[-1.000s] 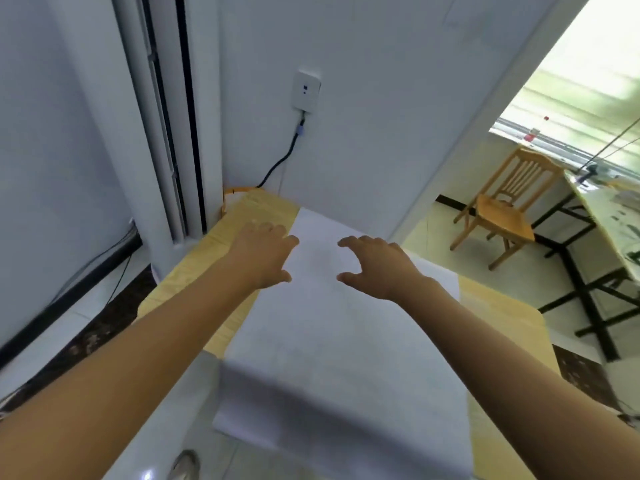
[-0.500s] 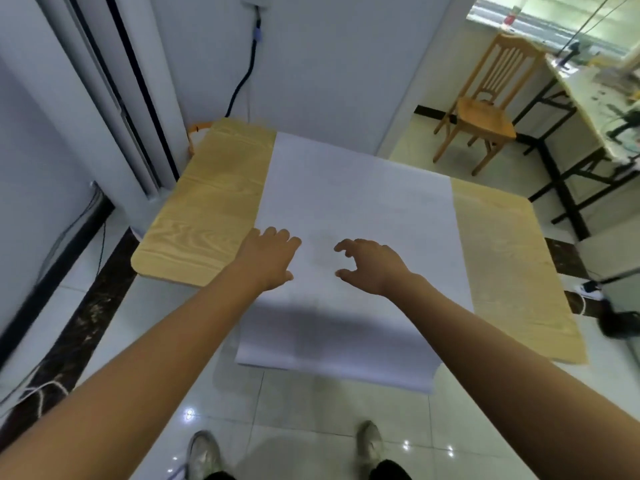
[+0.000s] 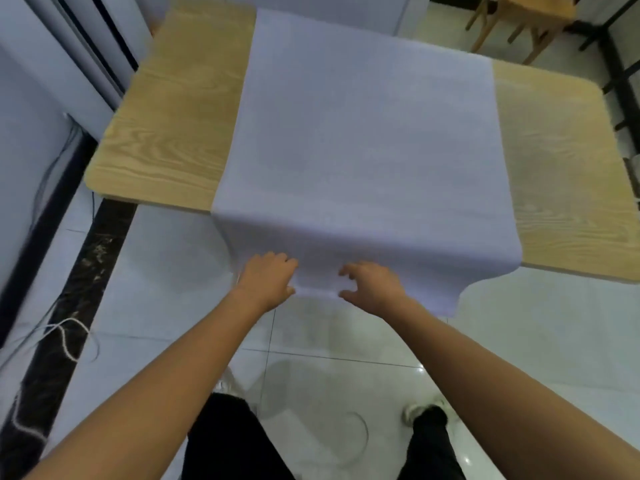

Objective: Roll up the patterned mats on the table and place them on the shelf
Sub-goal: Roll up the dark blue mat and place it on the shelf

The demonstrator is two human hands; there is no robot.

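From the head camera I saw the mat [image 3: 367, 140] lying flat along the middle of the wooden table [image 3: 166, 133], showing a pale, lilac-white face. Bare wood lay on both sides of it. Its near end spilled over the table's near edge and hung down toward the tiled floor [image 3: 166, 278], with the right-hand corner drooping lower than the rest.

Both arms reached out in front of me to that hanging end. The left hand [image 3: 268, 280] was at the left part of the hem, fingers curled over the cloth with the thumb beneath, pinching it. The right hand [image 3: 369, 284] sat just beside it, apart from it by a short strip of hem, and it was clawed the same way, fingertips on the face of the mat and thumb at the edge, gripping the cloth. The frame was slightly blurred, so I could not make out finer detail of the grip.

Below the arms were black trousers [image 3: 228, 438] and one shoe [image 3: 414, 412]. Loose cables [image 3: 65, 334] trailed along the dark floor strip on the left, and a wooden chair [image 3: 519, 15] stood beyond the table's far right corner.
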